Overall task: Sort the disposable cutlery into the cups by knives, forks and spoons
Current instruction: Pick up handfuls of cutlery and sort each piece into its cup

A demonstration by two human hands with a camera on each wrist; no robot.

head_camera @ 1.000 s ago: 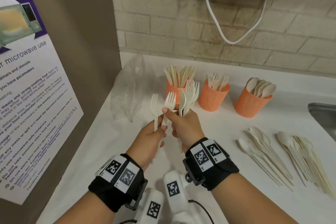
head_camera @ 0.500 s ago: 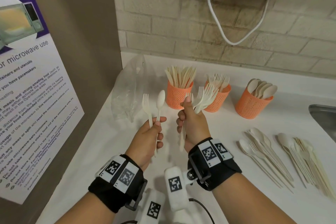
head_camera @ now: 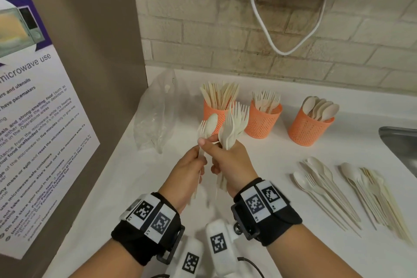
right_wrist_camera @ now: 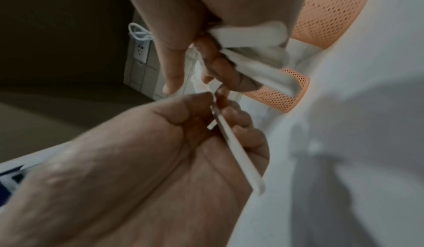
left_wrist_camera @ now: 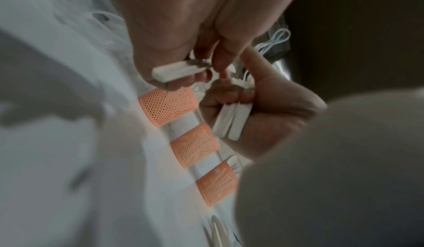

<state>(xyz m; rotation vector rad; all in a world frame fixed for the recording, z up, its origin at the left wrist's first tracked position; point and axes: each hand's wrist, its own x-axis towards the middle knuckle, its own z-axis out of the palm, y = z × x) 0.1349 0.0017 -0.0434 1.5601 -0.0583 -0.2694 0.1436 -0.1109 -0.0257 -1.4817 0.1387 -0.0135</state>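
Near the middle of the frame, my two hands are up over the white counter (head_camera: 282, 165), almost touching. My left hand (head_camera: 184, 175) is curled round a spoon (head_camera: 209, 125) and a fork (head_camera: 201, 127). Both stand up tall, heads pointing up and away from me, handles pointing down at my wrist. My right hand (head_camera: 232, 165) is wrapped tight round a bunch of forks (head_camera: 234, 124). They stand up too, prongs at the top, leaning a little to the right. My right thumb reaches across to the spoon's neck. Behind my hands, three orange cups stand in a row by the brick wall: the knife cup (head_camera: 214, 117) sits right behind the spoon, the fork cup (head_camera: 262, 121) is next, and the spoon cup (head_camera: 310, 127) is farthest right. Gaps of bare counter show between the cups. On the right side of the frame lie two loose piles of cutlery (head_camera: 352, 192), long ways toward me. A metal sink edge (head_camera: 399, 140) is at the far right. A clear plastic bag (head_camera: 155, 115) leans at the left.
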